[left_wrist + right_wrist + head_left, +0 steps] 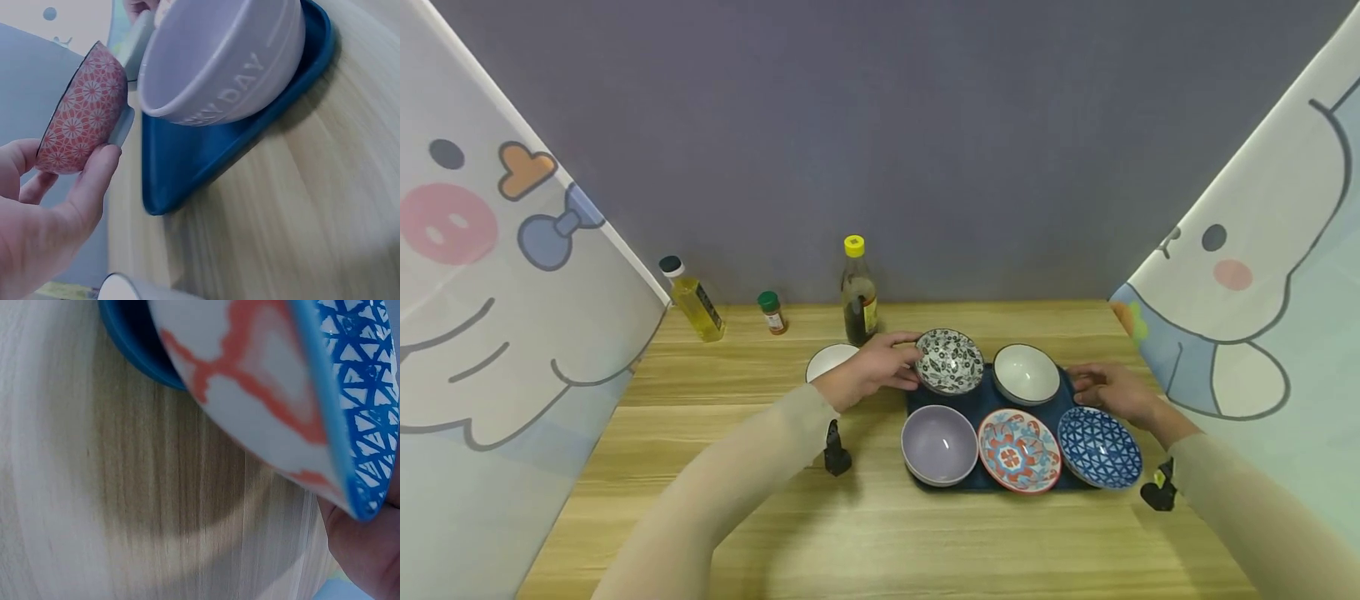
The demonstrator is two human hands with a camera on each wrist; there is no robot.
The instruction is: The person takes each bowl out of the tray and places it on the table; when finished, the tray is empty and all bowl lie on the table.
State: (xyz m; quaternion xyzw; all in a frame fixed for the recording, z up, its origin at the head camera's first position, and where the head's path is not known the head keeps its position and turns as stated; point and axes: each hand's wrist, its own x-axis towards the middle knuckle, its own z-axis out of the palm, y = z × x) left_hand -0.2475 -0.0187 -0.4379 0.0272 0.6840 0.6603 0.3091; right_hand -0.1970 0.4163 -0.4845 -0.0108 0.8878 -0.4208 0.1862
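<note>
My left hand (880, 367) pinches the rim and foot of a small bowl (950, 361), black-and-white floral inside. Its outside shows a red flower pattern (81, 112) in the left wrist view, where it tilts above the table. Under it lies a dark blue tray (977, 404). On the tray stand a lilac bowl (939, 445), a red-and-blue patterned bowl (1019, 450), a white bowl (1027, 374) and a blue triangle-patterned bowl (1099, 447). My right hand (1112, 392) is by the tray's right edge, fingers loosely bent; the blue bowl partly hides it in the right wrist view.
Another white bowl (833, 360) stands left of the tray, partly behind my left hand. Along the back are an oil bottle (696, 304), a green-capped spice jar (772, 315) and a dark sauce bottle (859, 300) with a yellow cap. Printed panels flank the wooden table (850, 542).
</note>
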